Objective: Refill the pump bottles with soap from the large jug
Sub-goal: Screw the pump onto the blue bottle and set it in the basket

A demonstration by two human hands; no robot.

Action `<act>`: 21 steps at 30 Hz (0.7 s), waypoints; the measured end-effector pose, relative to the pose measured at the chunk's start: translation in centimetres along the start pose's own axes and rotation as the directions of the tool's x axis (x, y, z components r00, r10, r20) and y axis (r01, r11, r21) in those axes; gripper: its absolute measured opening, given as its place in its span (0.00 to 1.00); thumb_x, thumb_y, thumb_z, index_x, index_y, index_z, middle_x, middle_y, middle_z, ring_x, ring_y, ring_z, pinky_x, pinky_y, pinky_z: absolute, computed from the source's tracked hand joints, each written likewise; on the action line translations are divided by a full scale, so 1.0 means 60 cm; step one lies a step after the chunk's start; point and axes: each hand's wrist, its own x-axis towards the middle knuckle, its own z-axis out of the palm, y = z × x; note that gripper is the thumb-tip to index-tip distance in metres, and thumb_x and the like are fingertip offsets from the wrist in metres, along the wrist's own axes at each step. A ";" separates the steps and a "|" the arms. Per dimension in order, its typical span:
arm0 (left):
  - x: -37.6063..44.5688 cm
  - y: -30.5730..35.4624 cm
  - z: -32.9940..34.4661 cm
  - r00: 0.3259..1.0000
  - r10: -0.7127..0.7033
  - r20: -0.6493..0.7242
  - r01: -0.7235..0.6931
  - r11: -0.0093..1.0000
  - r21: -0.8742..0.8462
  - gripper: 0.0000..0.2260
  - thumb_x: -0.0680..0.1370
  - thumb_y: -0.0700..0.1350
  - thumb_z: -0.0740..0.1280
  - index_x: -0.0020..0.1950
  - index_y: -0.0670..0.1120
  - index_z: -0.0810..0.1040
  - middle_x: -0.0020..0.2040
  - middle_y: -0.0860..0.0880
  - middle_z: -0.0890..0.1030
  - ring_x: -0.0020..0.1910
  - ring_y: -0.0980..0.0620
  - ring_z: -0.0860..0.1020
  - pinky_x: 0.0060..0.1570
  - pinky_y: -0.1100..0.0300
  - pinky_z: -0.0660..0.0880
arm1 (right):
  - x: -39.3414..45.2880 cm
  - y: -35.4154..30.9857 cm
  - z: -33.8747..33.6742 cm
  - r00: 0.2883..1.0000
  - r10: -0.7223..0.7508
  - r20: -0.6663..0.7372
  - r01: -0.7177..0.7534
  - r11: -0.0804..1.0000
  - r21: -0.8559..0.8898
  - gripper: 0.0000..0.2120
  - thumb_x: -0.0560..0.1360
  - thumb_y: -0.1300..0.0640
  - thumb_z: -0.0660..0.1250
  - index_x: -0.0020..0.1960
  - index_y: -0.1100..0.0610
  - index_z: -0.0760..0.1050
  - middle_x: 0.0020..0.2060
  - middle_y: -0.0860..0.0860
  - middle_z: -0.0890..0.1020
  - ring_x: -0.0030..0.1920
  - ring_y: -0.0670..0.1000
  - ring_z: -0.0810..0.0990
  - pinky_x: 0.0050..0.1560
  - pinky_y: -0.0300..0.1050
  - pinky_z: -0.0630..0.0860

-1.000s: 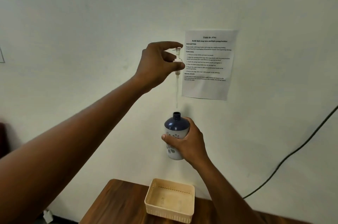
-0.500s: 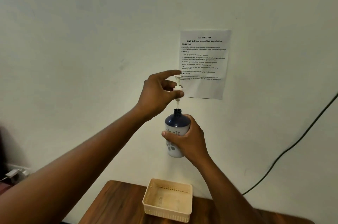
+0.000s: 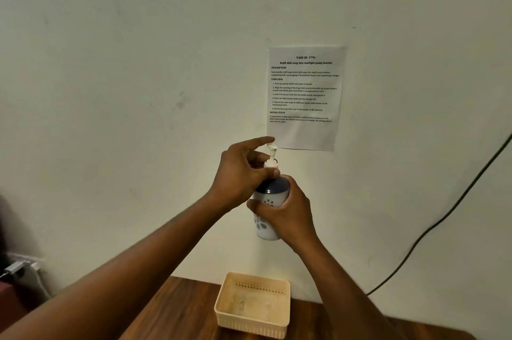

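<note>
Wall [image 3: 138, 90]: plain off-white, fills most of the view, a few faint scuffs.
Sheet [image 3: 304, 95]: printed paper stuck flat on the wall, headed "TASK ID: 3791", title about refilling dish soap into pump bottles; smaller lines mostly too fine to read.
Cable [image 3: 443, 217]: dark, runs diagonally down the wall at right, from the frame edge toward the table.
Table [image 3: 177, 312]: dark wood top, only its far end shows at bottom, butted to the wall.
Basket [image 3: 221, 309]: cream plastic, perforated walls, sits on the table near the wall, directly below the hands; inside looks bare, bottom slightly stained.
Pump bottle [image 3: 267, 201]: held in the air in front of the wall, above the basket and well clear of it; upright, white body with grey-blue floral marks, dark blue domed shoulder.
Pump head [image 3: 272, 158]: white, seated at the bottle mouth, nozzle stem pointing up, slightly tilted; dip tube not visible.
Left hand [image 3: 241, 176]: at the pump collar from the left; thumb and curled fingers pinch the collar, index finger stretched straight out above the nozzle, not touching it as far as I can tell.
Right hand [image 3: 291, 215]: wraps the bottle body from the right, fingers curled round the front, thumb behind the shoulder; firm full grip.
Floor clutter [image 3: 19, 267]: blurry plug or adapter low at left, unclear.
Large jug: not seen.
</note>
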 end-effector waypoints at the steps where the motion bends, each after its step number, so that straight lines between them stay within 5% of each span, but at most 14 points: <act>1: 0.000 -0.003 0.001 1.000 -0.007 -0.006 0.007 1.000 -0.011 0.30 0.70 0.40 0.82 0.70 0.55 0.80 0.46 0.49 0.87 0.46 0.52 0.86 0.51 0.61 0.84 | 0.002 0.000 0.000 1.000 -0.001 -0.005 0.001 1.000 -0.008 0.32 0.63 0.37 0.78 0.59 0.41 0.64 0.50 0.37 0.73 0.47 0.43 0.75 0.42 0.25 0.65; 5: -0.004 -0.013 0.005 0.999 -0.043 -0.008 0.043 0.997 -0.067 0.29 0.70 0.38 0.81 0.69 0.53 0.81 0.46 0.48 0.88 0.46 0.51 0.87 0.51 0.59 0.85 | 0.001 0.004 -0.002 1.000 -0.003 -0.013 0.002 0.999 -0.034 0.32 0.61 0.34 0.77 0.58 0.39 0.64 0.45 0.29 0.70 0.42 0.36 0.74 0.34 0.23 0.66; 11: -0.015 -0.029 0.023 0.998 -0.068 0.021 0.070 0.981 -0.182 0.29 0.74 0.36 0.78 0.73 0.53 0.77 0.47 0.51 0.89 0.50 0.54 0.87 0.58 0.53 0.84 | -0.006 0.014 0.003 0.999 0.021 -0.032 -0.021 1.000 -0.023 0.33 0.59 0.31 0.74 0.58 0.39 0.64 0.46 0.30 0.70 0.42 0.36 0.74 0.38 0.24 0.64; 16: -0.001 -0.026 0.018 0.996 -0.059 0.069 0.065 0.993 -0.096 0.34 0.73 0.44 0.80 0.76 0.58 0.71 0.52 0.56 0.87 0.54 0.58 0.85 0.54 0.65 0.81 | -0.001 0.018 -0.005 0.999 0.008 -0.036 -0.010 0.999 -0.040 0.33 0.62 0.33 0.75 0.59 0.39 0.64 0.49 0.35 0.72 0.44 0.38 0.75 0.41 0.24 0.65; 21: 0.009 -0.017 0.030 0.993 -0.084 -0.086 0.078 0.995 -0.064 0.37 0.65 0.50 0.85 0.70 0.56 0.74 0.44 0.48 0.82 0.41 0.55 0.81 0.44 0.62 0.82 | 0.000 0.016 -0.006 0.999 -0.026 -0.028 0.023 0.997 -0.079 0.35 0.64 0.35 0.76 0.65 0.43 0.66 0.53 0.36 0.71 0.47 0.39 0.72 0.43 0.23 0.62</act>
